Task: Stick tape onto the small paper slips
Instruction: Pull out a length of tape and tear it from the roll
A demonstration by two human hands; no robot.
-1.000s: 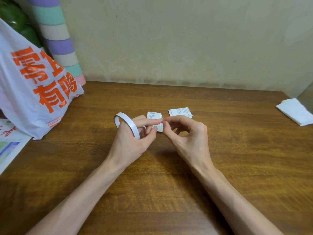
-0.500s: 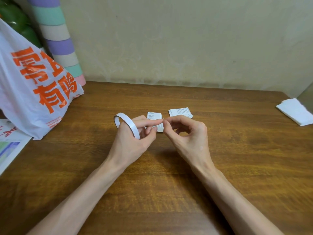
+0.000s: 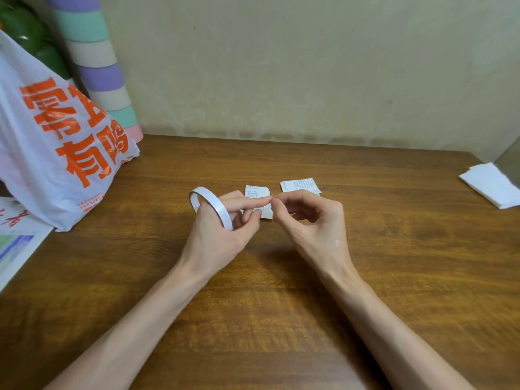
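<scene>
A: Grip status?
B: Left hand grip is curled round the tape roll; right hand pinches its free end.
A: Slip location?
B: Paper slips lie in 2 piles on the tabletop, just beyond both hands.

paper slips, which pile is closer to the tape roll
The left pile, partly crossed by the left hand's forefinger beside the tape roll; the other pile lies farther right, above the right hand.

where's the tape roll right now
Head view, left of centre: the tape roll sits in the left hand, just left of the nearer paper slip.
</scene>
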